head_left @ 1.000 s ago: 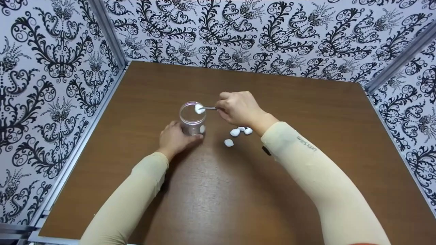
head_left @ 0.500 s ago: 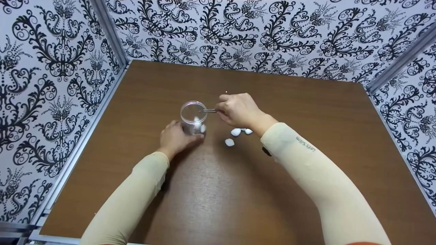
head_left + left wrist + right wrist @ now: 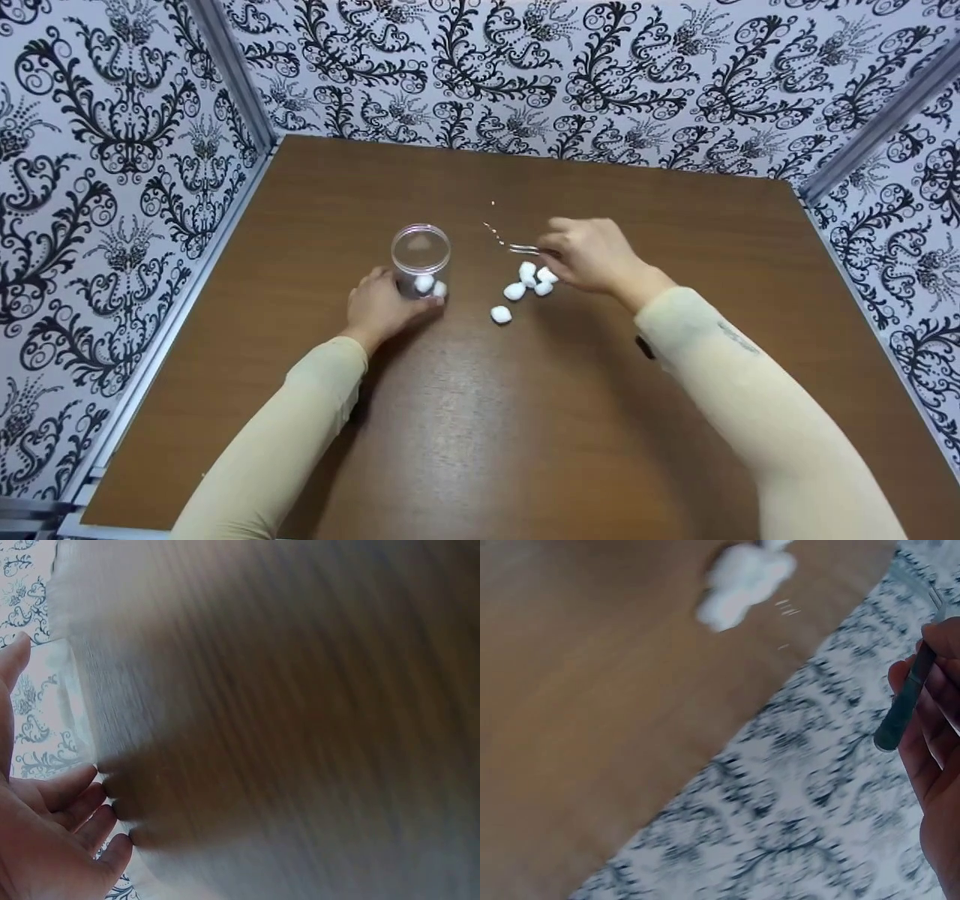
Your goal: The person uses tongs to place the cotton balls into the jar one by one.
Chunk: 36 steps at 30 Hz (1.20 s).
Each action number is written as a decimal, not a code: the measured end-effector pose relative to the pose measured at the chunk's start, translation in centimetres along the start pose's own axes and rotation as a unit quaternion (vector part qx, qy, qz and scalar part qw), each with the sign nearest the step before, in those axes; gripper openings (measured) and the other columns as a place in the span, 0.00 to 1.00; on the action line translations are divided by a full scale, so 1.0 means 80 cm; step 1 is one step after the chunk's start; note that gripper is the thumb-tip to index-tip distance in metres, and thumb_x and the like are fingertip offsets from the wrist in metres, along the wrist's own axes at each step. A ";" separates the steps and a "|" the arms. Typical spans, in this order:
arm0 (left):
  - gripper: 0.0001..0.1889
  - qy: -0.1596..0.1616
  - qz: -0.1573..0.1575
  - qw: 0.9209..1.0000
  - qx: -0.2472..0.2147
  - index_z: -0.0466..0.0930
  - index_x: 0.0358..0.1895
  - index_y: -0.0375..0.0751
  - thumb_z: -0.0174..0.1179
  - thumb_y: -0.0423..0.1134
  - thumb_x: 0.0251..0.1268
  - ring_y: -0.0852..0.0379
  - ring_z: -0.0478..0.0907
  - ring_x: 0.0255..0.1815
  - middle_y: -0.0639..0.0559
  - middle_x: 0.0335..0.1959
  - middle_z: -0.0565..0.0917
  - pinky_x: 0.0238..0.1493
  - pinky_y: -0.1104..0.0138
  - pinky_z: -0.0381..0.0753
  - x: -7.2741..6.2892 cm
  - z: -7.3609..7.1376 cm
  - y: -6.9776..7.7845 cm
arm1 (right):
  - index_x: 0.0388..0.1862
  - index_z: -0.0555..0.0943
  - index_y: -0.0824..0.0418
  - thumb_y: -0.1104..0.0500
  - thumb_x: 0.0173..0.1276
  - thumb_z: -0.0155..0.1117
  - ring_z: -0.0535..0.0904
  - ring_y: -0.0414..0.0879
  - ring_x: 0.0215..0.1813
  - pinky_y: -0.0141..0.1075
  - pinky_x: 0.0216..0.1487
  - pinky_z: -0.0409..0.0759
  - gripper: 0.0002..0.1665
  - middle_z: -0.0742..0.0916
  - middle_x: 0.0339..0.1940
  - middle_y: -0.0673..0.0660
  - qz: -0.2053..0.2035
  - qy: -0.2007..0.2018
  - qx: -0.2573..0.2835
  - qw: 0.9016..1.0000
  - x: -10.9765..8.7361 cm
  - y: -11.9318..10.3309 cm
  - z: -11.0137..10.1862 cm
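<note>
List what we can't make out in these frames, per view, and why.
- Tweezers, head view: rear end hidden by the right hand.
- Clear jar, head view: base partly hidden by the left hand.
- Cotton balls, right wrist view: blurred; one cut off by the top edge.
- White specks, head view: too small to tell crumbs from glints.
- Lettering, head view: too small and blurred to read.

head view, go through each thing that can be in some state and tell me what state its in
Clear jar: upright, top uncovered
Two white balls: inside the jar, low down
White ball cluster: loose on the table
Single white ball: on the table, apart from the cluster
Tweezers: raised, nothing between the tips
Left hand: holds the jar's side
Right hand: grips the tweezers
</note>
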<state>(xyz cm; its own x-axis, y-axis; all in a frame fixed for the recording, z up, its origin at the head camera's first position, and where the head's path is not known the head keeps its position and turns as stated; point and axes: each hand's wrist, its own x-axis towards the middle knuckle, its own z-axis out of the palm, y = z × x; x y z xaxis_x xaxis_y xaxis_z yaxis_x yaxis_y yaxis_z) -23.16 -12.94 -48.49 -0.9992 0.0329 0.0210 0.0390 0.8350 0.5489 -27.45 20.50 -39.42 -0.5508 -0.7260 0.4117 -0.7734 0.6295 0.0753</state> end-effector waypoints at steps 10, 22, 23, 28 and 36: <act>0.48 0.000 0.002 1.000 0.002 0.77 0.62 0.33 0.67 0.72 0.48 0.39 0.72 0.60 0.39 0.59 0.77 0.60 0.44 0.65 0.001 0.001 -0.002 | 0.34 0.88 0.57 0.57 0.59 0.71 0.77 0.49 0.23 0.48 0.21 0.75 0.06 0.79 0.28 0.50 0.056 -0.042 0.003 0.998 -0.093 0.046 0.019; 0.47 0.003 0.001 1.000 0.000 0.77 0.61 0.34 0.68 0.72 0.48 0.40 0.72 0.59 0.40 0.57 0.77 0.61 0.44 0.65 0.002 0.003 -0.002 | 0.36 0.89 0.56 0.58 0.62 0.70 0.77 0.49 0.24 0.49 0.22 0.75 0.06 0.79 0.28 0.50 0.069 -0.063 0.004 0.996 -0.108 0.047 0.026; 0.47 0.003 0.001 1.000 0.001 0.78 0.61 0.34 0.68 0.72 0.47 0.40 0.72 0.59 0.40 0.57 0.78 0.61 0.44 0.65 0.002 0.003 -0.002 | 0.37 0.89 0.56 0.58 0.62 0.70 0.77 0.49 0.23 0.49 0.22 0.75 0.06 0.79 0.28 0.50 0.069 -0.064 0.006 0.996 -0.107 0.047 0.026; 0.48 -0.003 0.004 1.000 -0.008 0.76 0.63 0.35 0.67 0.73 0.48 0.40 0.71 0.62 0.40 0.61 0.77 0.62 0.44 0.64 0.001 0.003 -0.002 | 0.36 0.89 0.56 0.58 0.62 0.70 0.76 0.48 0.22 0.48 0.21 0.74 0.05 0.78 0.27 0.50 0.069 -0.069 0.006 0.995 -0.102 0.045 0.029; 0.49 -0.005 0.004 1.000 -0.012 0.75 0.63 0.34 0.67 0.72 0.49 0.39 0.70 0.64 0.39 0.62 0.76 0.64 0.43 0.62 0.001 0.002 -0.002 | 0.37 0.89 0.55 0.57 0.62 0.71 0.76 0.49 0.22 0.49 0.22 0.74 0.06 0.79 0.28 0.50 0.062 -0.078 0.004 0.995 -0.094 0.041 0.032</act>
<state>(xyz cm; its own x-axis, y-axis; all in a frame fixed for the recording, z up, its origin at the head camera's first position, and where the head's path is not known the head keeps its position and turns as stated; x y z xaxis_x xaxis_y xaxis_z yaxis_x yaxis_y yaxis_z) -23.25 -13.00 -48.74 -0.9989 0.0443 0.0177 0.0465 0.8211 0.5688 -26.61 27.31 -44.61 -0.6836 -0.6775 0.2714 -0.6987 0.7150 0.0251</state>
